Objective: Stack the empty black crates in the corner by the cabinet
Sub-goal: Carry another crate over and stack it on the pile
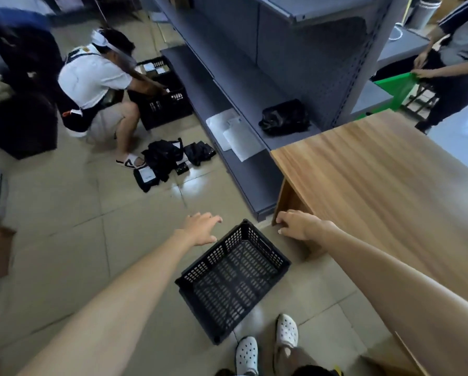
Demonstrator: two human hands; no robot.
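Note:
An empty black perforated crate (234, 280) stands on the tiled floor right in front of my feet, beside the wooden cabinet (390, 191). My left hand (200, 229) hovers just off the crate's far left corner, fingers stretched out and holding nothing. My right hand (298, 223) is past the crate's far right side, near the cabinet's lower corner, fingers loosely curled and empty. Neither hand touches the crate. A second black crate (162, 104) with items inside stands farther off, by a crouching person.
A crouching person (97, 85) reaches into the far crate. Black bags and packets (170, 161) lie on the floor ahead. Grey metal shelving (254, 85) runs along the right, holding a black bag and papers. Another person (455, 63) stands at top right with a green sheet.

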